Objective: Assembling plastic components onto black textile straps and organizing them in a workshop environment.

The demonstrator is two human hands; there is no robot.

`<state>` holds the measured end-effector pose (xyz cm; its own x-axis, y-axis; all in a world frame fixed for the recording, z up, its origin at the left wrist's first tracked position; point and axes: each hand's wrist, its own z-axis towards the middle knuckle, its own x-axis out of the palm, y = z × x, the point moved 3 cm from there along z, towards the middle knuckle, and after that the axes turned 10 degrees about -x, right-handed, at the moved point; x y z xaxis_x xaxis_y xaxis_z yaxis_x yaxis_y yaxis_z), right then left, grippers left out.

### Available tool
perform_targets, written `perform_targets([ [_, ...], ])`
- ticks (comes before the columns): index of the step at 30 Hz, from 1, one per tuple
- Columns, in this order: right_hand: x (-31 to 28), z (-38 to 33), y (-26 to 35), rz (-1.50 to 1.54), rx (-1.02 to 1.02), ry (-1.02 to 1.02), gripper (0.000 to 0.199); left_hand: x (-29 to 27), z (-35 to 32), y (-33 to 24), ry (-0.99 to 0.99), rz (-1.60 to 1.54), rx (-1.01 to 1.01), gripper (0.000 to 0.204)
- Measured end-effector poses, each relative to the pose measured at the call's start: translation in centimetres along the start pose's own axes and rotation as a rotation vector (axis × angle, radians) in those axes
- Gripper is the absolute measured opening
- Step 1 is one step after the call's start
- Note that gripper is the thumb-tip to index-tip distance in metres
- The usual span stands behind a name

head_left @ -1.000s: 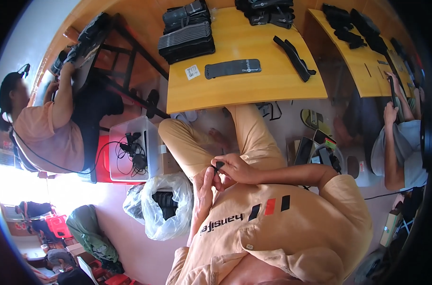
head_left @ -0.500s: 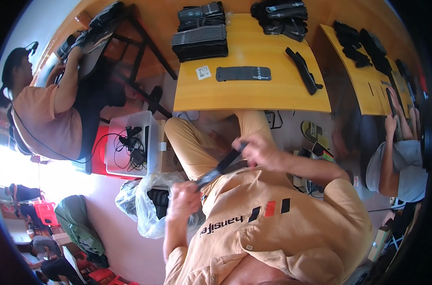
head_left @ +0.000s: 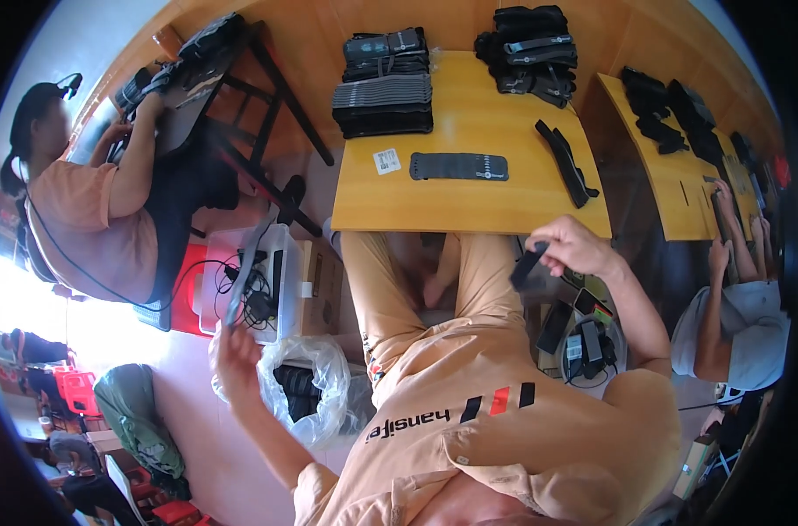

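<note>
Holding a dark band in each hand, arms spread well apart over the lap. Left hand, blurred, out to the left near the plastic bag; fingers closed round the lower end of a long grey strap, which sticks up, slightly bent, in front of the clear bin and its black cables. Right hand is up by the near right corner of the yellow table, thumb and fingers pinching a short black strip that hangs down at a tilt; its far end is smeared, full length can't tell. On the table: a flat grey strap lying crosswise, white label just beside its left end, a folded black strap at the right edge, strap stack back left, another strap pile back right. Clear plastic bag with dark contents sits on the floor left of the lap. One co-worker sits left, another right.
</note>
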<state>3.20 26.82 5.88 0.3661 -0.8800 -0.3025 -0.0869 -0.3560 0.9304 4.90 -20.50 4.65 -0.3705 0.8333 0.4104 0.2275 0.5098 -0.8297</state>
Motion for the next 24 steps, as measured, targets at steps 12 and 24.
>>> perform_targets([
  [12, 2.5, 2.4, 2.3, -0.137, -0.321, -0.22, 0.013, 13.6, 13.9, 17.1, 0.219, -0.016, -0.162, 0.028],
  [24, 1.1, 3.7, -0.5, -0.039, -0.284, -0.301, 0.012, 14.3, 15.5, 22.4, 0.328, 0.285, -0.588, 0.042],
])
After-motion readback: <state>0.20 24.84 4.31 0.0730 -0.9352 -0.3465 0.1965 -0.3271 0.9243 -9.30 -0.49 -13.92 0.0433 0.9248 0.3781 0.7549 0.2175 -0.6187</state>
